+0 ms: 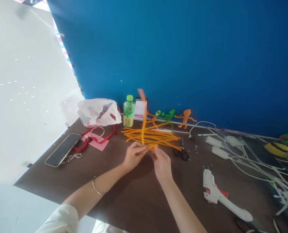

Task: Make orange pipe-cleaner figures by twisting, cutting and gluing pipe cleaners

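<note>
Orange stem point(143, 128), fuzzy, one length; held above dark tabletop point(124, 200), one end looped flat between both sets of fingertips, free end rising upright from beside left fingers, tip blurred
Left hand point(134, 157): thumb and fingers together, pinching stem at left of loop
Right hand point(162, 166): fingertips at loop's right end; cannot tell whether clamped
Bundle of loose orange stems point(153, 136): on tabletop, just beyond grip
Black-handled scissors point(184, 156): near right hand, partly under bundle
White glue gun point(215, 191): farther right, lying on side

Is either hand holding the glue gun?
No, the glue gun lies on the table, apart from left hand and right hand.
</note>
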`<state>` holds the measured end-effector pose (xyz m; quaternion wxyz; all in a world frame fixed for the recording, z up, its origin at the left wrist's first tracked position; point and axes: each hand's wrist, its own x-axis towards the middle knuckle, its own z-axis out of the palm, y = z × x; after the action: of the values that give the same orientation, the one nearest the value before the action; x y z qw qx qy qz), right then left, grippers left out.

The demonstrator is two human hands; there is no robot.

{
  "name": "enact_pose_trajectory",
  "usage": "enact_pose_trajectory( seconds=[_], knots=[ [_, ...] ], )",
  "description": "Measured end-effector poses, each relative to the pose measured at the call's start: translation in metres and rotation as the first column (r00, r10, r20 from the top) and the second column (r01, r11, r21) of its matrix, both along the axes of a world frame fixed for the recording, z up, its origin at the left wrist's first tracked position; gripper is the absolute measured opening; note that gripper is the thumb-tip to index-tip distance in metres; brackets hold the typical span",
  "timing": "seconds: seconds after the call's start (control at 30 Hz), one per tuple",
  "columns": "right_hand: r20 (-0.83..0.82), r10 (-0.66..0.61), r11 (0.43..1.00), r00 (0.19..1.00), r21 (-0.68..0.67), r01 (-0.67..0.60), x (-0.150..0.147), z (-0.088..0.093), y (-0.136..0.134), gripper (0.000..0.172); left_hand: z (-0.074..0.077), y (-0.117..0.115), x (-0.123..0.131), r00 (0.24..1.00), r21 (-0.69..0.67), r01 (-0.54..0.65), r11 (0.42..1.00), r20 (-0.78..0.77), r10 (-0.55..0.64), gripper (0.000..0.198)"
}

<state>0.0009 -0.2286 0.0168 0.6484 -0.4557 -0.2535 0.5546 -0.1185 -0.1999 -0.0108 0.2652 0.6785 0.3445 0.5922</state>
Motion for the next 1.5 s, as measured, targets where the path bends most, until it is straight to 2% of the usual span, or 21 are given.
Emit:
enact_pose_trajectory(
  seconds=[0.2, 0.4, 0.5, 0.73, 0.97, 1.13, 1.5],
  knots=[
    [-0.103, -0.017, 0.997, 0.995, -0.083, 0.008, -0.001, -0.0037, 0.0009, 0.017, 0.001, 0.0005, 0.0003, 0.998, 0.09, -0.043, 0.995, -0.035, 0.047, 0.019],
    [-0.185, 0.031, 0.998, 0.982, -0.047, -0.04, -0.0012, -0.0024, 0.0015, 0.021, 0.0001, -0.0002, -0.0002, 0.999, -0.023, -0.034, 0.999, -0.024, 0.033, 0.019],
    [-0.24, 0.053, 0.994, 0.969, -0.083, -0.074, -0.0011, -0.0006, 0.003, 0.025, 0.001, -0.0005, -0.0002, 1.0, -0.025, -0.012, 1.0, -0.025, 0.012, 0.018],
    [-0.339, 0.122, 0.986, 0.933, -0.067, -0.153, 0.001, -0.0009, 0.0036, 0.017, -0.0027, -0.0015, -0.0006, 0.999, -0.036, -0.036, 0.999, -0.032, 0.034, 0.018],
    [-0.5, 0.197, 0.963, 0.843, -0.062, -0.261, 0.0054, -0.0015, 0.0029, 0.017, -0.0023, -0.0033, 0.0016, 1.0, -0.033, 0.006, 0.999, -0.018, -0.006, 0.015],
    [-0.516, 0.233, 0.952, 0.824, -0.05, -0.301, 0.0048, -0.0004, 0.0025, 0.012, -0.0023, -0.003, -0.0001, 0.998, 0.011, 0.052, 0.999, -0.038, -0.051, 0.016],
    [-0.503, 0.241, 0.952, 0.83, -0.044, -0.303, 0.0061, -0.0004, 0.0028, 0.014, -0.0045, -0.0003, -0.003, 0.996, 0.153, 0.009, 0.988, -0.092, 0.006, 0.024]
  ],
)
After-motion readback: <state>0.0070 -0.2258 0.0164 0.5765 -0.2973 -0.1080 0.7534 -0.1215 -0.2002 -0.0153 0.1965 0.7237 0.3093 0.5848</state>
